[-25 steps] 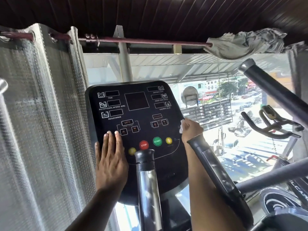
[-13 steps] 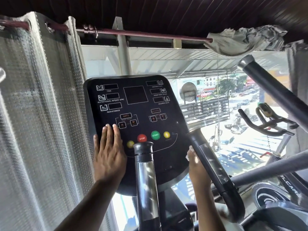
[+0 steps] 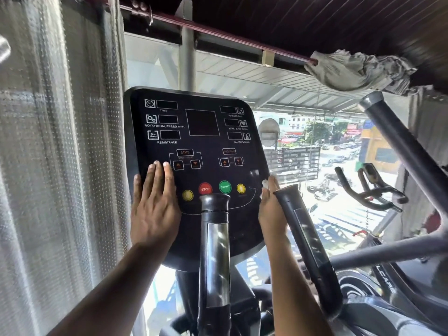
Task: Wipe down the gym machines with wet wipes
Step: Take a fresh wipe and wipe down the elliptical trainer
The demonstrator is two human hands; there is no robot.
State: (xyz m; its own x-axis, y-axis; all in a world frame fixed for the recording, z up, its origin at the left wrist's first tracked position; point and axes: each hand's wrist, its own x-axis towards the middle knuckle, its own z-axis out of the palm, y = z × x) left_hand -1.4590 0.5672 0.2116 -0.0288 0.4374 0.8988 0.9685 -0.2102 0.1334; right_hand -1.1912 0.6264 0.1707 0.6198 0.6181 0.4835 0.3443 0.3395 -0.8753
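The black console point(image 3: 201, 132) of a gym machine faces me, with display windows, arrow keys and red, green and yellow buttons. My left hand point(image 3: 155, 204) lies flat on its lower left part, fingers straight. My right hand point(image 3: 271, 209) is at the console's right edge, behind the right handle, holding a small white wet wipe point(image 3: 266, 183) against the edge; only a bit of the wipe shows at the fingertips. Two black handles with chrome plates stand in front: the centre handle point(image 3: 214, 238) and the right handle point(image 3: 305, 238).
A silvery perforated curtain point(image 3: 55, 166) hangs close on the left. A long black machine arm point(image 3: 407, 154) slants across the right. An exercise bike's handlebars point(image 3: 373, 190) stand by the window. A grey cloth point(image 3: 358, 71) is bunched on the red curtain rod above.
My right hand slid down the console's right edge with the wipe, then came back up to beside the yellow button. My left hand stayed flat on the console.
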